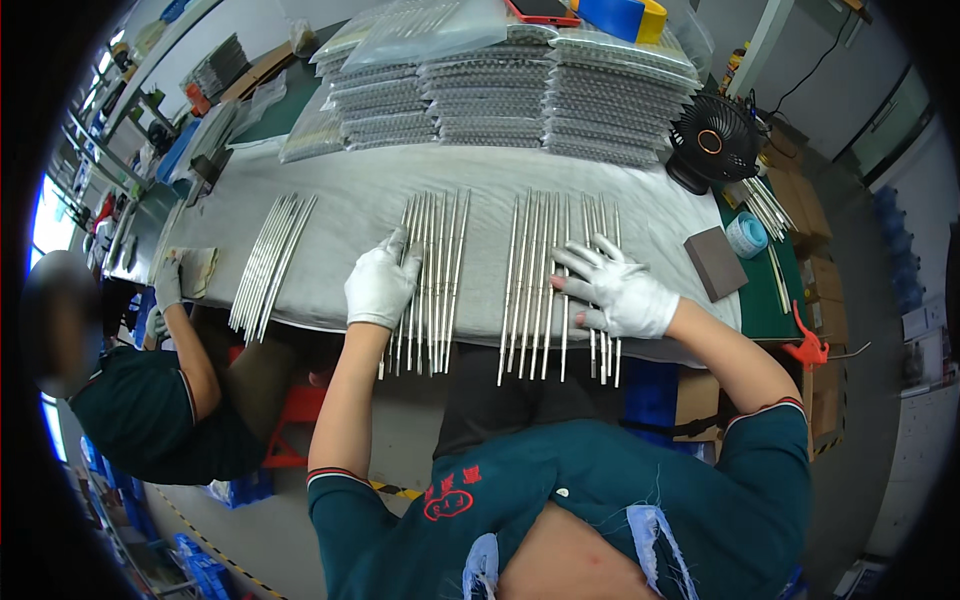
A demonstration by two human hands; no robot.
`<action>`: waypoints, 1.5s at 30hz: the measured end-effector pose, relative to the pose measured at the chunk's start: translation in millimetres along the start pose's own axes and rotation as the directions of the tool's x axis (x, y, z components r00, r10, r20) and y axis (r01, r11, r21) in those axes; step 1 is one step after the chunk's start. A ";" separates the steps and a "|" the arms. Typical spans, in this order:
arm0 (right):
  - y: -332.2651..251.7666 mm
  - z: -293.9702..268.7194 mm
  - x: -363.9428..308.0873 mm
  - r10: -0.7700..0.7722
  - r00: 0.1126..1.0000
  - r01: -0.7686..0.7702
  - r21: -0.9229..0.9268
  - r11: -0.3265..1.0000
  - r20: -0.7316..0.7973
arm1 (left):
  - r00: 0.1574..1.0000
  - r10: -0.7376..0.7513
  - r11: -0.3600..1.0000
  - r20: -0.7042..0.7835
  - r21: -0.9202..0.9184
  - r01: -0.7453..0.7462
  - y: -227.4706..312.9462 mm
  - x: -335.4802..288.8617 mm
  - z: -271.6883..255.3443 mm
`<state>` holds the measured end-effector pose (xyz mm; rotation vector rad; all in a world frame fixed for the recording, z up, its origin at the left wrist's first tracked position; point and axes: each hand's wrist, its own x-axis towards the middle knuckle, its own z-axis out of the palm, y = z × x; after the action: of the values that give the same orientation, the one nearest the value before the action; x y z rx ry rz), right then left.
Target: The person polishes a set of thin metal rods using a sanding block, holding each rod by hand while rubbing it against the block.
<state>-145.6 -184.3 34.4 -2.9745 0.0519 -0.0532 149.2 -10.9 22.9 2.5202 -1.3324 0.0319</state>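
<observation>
Three groups of thin, shiny metal rods lie side by side on a pale cloth. My left hand, in a white glove, rests at the left edge of the middle rods, its fingers stretched out and the thumb apart. Gloved in white with some fingertips bare, my right hand lies spread over the right-hand rods and touches several at that group's right side. Neither hand grips a rod. The left group of rods lies at a slant, away from my hands. The rods' near ends reach past the table edge.
Stacked bundles in clear wrap line the back. A black fan, a brown block and a blue tape roll stand at right. A red air gun hangs at the table's right edge. A co-worker sits at left.
</observation>
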 end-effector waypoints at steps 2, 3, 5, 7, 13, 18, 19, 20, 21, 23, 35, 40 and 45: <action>7.4 -4.6 -20.0 0.059 0.998 -0.061 0.042 0.997 0.033 | 0.999 -0.003 1.000 -0.035 0.028 0.004 19.3 -4.5 -1.4; 8.9 -3.1 -20.0 0.062 0.997 -0.063 0.045 0.997 0.036 | 0.999 -0.014 1.000 -0.037 -0.014 0.014 29.7 -5.5 -3.4; 7.2 -1.3 -21.3 0.080 0.996 -0.078 0.076 0.994 -0.030 | 0.999 -0.018 1.000 -0.047 -0.013 0.018 44.0 -6.8 3.7; 2.9 0.7 -12.6 0.072 0.997 -0.070 0.070 0.995 -0.020 | 1.000 -0.015 0.999 -0.011 -0.045 0.015 64.6 -8.6 8.9; 2.9 2.4 -2.1 0.034 0.999 -0.034 0.073 0.997 0.006 | 0.996 0.094 0.992 -0.007 -0.081 -0.094 111.2 -11.8 25.3; 4.0 -4.6 -4.7 0.007 1.000 -0.007 0.048 0.999 0.002 | 0.994 0.113 0.987 -0.012 -0.113 -0.113 111.0 -14.9 23.7; 5.4 -4.6 -5.3 0.009 1.000 -0.009 0.047 0.999 0.002 | 0.993 0.114 0.987 -0.012 -0.114 -0.115 104.8 -19.1 20.2; 10.4 -3.0 -5.4 0.018 0.999 -0.015 0.124 0.992 -0.026 | 0.969 0.248 0.957 -0.020 -0.149 -0.248 96.8 -24.4 15.8; 15.7 -1.1 -4.0 0.028 0.998 -0.016 0.200 0.980 -0.055 | 0.927 0.374 0.910 -0.033 -0.181 -0.373 88.7 -31.4 10.0; 33.1 0.6 5.7 0.133 0.966 -0.025 0.431 0.902 -0.223 | 0.870 0.490 0.853 0.057 -0.234 -0.466 75.6 -53.4 -8.1; 114.9 5.3 189.8 0.124 0.987 -0.094 0.994 -0.063 0.102 | 0.779 0.614 0.789 0.131 -0.142 -0.598 72.0 -80.5 -3.6; 109.4 4.8 180.9 0.070 0.993 -0.088 0.983 -0.159 0.100 | 0.778 0.599 0.800 0.188 -0.108 -0.590 74.3 -82.8 -11.0; 135.9 -0.6 143.7 0.266 0.958 -0.075 0.987 -0.142 0.111 | 0.577 0.793 0.607 0.195 -0.166 -0.777 108.2 -86.9 -10.0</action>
<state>-6.4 -323.7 17.2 -1.2550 0.2869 -0.1663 12.7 4.4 45.5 1.6875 -2.4213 -0.1485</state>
